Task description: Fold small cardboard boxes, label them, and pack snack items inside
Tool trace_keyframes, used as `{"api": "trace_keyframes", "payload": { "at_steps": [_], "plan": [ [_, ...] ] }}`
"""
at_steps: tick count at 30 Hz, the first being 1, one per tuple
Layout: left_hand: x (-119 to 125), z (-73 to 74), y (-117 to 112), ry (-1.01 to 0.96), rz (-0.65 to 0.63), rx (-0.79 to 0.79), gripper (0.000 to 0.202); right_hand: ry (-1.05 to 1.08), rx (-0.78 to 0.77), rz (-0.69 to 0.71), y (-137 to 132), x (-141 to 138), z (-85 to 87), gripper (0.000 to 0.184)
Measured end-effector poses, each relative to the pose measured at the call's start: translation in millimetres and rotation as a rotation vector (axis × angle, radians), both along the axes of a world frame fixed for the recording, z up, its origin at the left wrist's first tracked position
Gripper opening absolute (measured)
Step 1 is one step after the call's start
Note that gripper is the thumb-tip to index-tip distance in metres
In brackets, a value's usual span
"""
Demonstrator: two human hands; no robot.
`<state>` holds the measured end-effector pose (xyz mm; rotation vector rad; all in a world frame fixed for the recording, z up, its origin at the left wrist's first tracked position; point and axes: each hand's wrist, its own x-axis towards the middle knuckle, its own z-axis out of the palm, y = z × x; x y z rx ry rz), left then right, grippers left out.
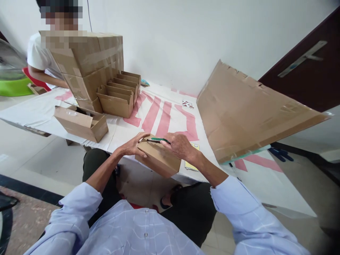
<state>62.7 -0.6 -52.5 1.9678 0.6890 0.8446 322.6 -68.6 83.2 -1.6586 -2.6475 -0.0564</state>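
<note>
A closed brown cardboard box (162,161) rests at the front edge of the cloth-covered table, turned at an angle. My left hand (134,146) grips its left end, thumb along the near side and fingers at the far top edge. My right hand (179,144) is closed around a slim green utility knife (159,139), held almost flat over the box top, its tip pointing left towards my left fingers. Whether the tip touches the cardboard I cannot tell. Yellow printed cards (191,165) lie just right of the box, partly behind my right wrist.
An open box (79,124) stands at the table's left edge. Behind it are stacked cartons (87,60) and several open narrow boxes (117,101). A large cardboard sheet (255,109) leans at the right. A co-worker (39,60) sits beyond the cartons. A small printed card (187,104) lies farther back.
</note>
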Motion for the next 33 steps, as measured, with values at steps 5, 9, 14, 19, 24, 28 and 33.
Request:
{"api": "trace_keyframes", "payload": {
  "at_steps": [5, 9, 14, 19, 24, 28, 33],
  "plan": [
    [0, -7.0, -5, -0.023, 0.032, 0.026, 0.113, -0.057, -0.011, 0.022, -10, 24, -2.7, 0.032],
    [-1, -7.8, -9, -0.026, 0.037, 0.034, 0.111, -0.051, -0.02, 0.042, -20, 53, -0.3, 0.029],
    [-5, -5.4, -21, -0.022, 0.103, 0.029, 0.104, -0.004, -0.031, -0.027, -41, 104, 12.0, 0.032],
    [-22, -6.9, -41, -0.013, 0.301, 0.005, 0.108, 0.182, 0.078, -0.227, -71, 170, 18.9, 0.04],
    [-45, -2.5, -47, -0.084, 0.271, -0.074, 0.08, 0.397, 0.168, -0.501, -93, 225, -62.4, 0.044],
    [-56, 10.8, -35, -0.027, 0.177, -0.097, 0.045, 0.375, 0.262, -0.75, -104, 260, -157.0, 0.04],
    [-55, 20.4, -17, 0.058, 0.183, -0.043, 0.057, 0.349, 0.273, -0.884, -103, 280, -201.3, 0.039]
  ]
}}
